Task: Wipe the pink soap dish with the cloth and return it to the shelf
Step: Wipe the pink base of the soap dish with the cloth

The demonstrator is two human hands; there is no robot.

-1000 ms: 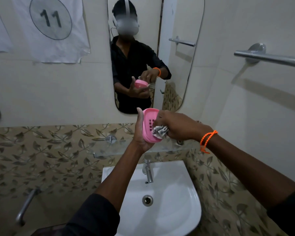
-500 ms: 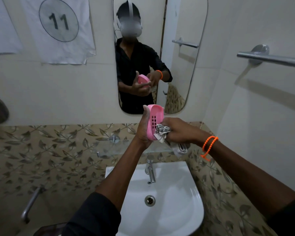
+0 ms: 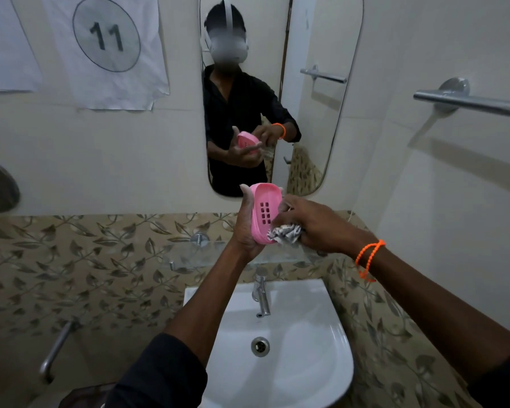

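Above the white sink [image 3: 333, 343] and glass shelf [image 3: 189, 254], the left hand [image 3: 243, 228] grips the tilted pink soap dish [image 3: 264, 214] (slots showing) while the right hand [image 3: 321, 223], fingers closed, presses the bunched cloth [image 3: 284, 232] against it.

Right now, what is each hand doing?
Left hand: closed around the pink soap dish.
Right hand: closed on the cloth, pressing it against the dish.

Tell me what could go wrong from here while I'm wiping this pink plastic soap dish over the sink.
The pink plastic soap dish stands on edge in the left hand, gripped only at its rims; the right hand pressing the crumpled patterned cloth into its lower end could push it loose into the white ceramic basin below. The clear glass shelf is hard to see, so the dish might be set down off its edge.
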